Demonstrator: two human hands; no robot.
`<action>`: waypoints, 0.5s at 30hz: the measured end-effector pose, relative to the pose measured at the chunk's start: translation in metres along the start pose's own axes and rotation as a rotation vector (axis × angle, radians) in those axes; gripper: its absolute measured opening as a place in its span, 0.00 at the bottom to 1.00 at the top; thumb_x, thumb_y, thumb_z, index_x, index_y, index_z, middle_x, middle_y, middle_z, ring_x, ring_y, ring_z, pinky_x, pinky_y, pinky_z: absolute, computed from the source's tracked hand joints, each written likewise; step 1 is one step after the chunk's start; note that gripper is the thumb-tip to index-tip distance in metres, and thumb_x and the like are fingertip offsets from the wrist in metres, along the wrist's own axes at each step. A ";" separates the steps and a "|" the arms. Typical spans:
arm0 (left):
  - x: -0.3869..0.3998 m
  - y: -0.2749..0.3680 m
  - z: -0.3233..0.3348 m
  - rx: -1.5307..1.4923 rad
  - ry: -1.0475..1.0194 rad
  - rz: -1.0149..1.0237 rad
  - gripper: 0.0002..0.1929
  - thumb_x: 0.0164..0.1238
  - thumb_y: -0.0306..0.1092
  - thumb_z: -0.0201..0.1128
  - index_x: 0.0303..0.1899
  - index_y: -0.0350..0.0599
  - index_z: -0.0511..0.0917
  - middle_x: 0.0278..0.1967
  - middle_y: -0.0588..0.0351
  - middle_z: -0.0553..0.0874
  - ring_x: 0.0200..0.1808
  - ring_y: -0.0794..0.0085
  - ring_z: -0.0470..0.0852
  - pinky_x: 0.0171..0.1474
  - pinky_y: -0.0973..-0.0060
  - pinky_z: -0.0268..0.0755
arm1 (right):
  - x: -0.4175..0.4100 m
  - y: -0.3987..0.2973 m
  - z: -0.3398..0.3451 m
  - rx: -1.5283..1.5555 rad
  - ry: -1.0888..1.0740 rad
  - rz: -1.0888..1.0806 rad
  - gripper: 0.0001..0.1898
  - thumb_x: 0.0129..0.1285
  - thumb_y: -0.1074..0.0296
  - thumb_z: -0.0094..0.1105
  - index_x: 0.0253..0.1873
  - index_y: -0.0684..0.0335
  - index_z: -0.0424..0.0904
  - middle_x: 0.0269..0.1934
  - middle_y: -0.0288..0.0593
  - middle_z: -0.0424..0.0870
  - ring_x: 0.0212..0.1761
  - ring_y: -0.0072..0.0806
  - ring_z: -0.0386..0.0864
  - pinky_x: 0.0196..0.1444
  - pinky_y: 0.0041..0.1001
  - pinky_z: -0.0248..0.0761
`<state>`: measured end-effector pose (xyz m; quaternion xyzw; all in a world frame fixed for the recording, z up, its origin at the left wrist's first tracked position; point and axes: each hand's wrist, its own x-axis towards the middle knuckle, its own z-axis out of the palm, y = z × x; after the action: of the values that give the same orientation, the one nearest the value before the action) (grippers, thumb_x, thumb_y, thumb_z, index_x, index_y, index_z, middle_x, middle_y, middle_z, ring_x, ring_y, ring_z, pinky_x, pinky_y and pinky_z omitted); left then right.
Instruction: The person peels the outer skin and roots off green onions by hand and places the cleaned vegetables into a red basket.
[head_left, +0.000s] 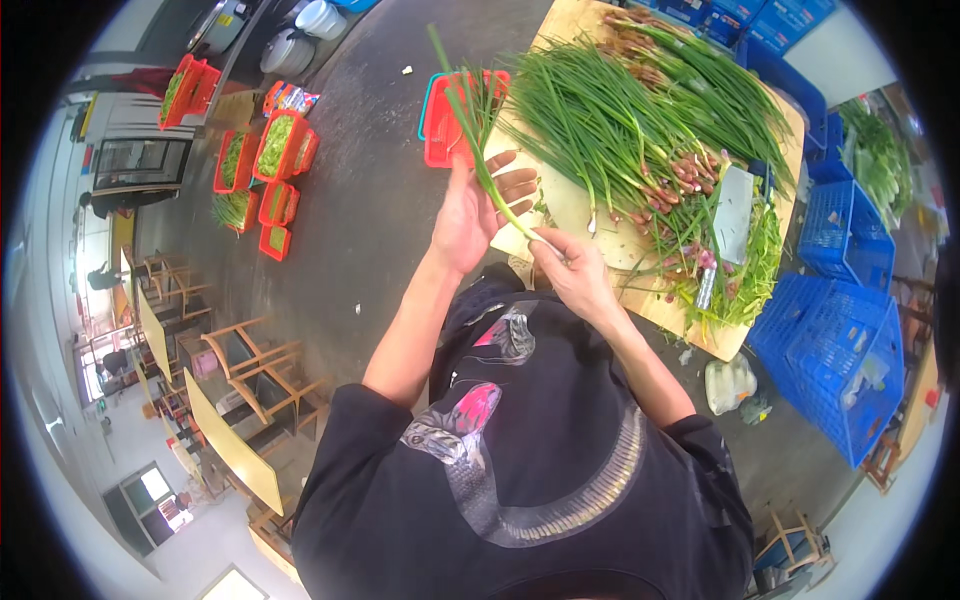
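Observation:
A green onion stalk (504, 202) runs slantwise between my hands, its pale end low and its leaves pointing up and away. My right hand (576, 271) pinches the pale end between thumb and fingers. Behind the middle of the stalk, my left hand (466, 221) has its palm up and fingers spread, with the stalk crossing it. To the right, a large pile of green onions (592, 105) covers much of a wooden tabletop (517, 238). Reddish bulbs (686, 176) show at the pile's near end. A cleaver (733, 214) lies beside them, partly over scraps.
Leafy trimmings (757, 274) cover the table's near right corner. A red basket (442, 152) stands beyond my left hand. Blue crates (840, 352) line the right side. Several red baskets of cut greens (276, 146) stand left. Wooden chairs (259, 367) are farther left.

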<state>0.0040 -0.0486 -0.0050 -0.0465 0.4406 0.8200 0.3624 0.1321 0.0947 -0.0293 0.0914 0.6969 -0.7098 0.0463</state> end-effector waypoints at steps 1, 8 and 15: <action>-0.003 -0.002 0.000 0.121 0.033 -0.003 0.33 0.85 0.64 0.38 0.66 0.42 0.74 0.59 0.47 0.85 0.61 0.61 0.84 0.63 0.59 0.77 | 0.003 -0.004 0.001 -0.235 0.174 -0.095 0.13 0.75 0.63 0.59 0.50 0.69 0.84 0.33 0.48 0.86 0.34 0.35 0.85 0.43 0.34 0.77; 0.004 -0.017 -0.047 0.136 -0.019 -0.043 0.23 0.85 0.40 0.52 0.73 0.40 0.68 0.51 0.54 0.86 0.57 0.66 0.85 0.62 0.63 0.79 | 0.020 0.007 0.007 -0.641 0.164 -0.393 0.25 0.67 0.59 0.70 0.63 0.69 0.80 0.43 0.55 0.88 0.47 0.48 0.87 0.54 0.39 0.77; 0.055 0.010 -0.142 0.107 0.100 -0.183 0.21 0.86 0.40 0.50 0.72 0.44 0.70 0.54 0.55 0.85 0.56 0.66 0.85 0.57 0.61 0.82 | 0.014 0.045 0.007 -0.471 0.264 0.150 0.25 0.70 0.57 0.66 0.64 0.69 0.79 0.50 0.57 0.88 0.51 0.46 0.87 0.56 0.39 0.77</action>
<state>-0.0773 -0.1287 -0.1061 -0.1077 0.4952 0.7555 0.4152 0.1271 0.0878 -0.0758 0.2212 0.8341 -0.5046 0.0273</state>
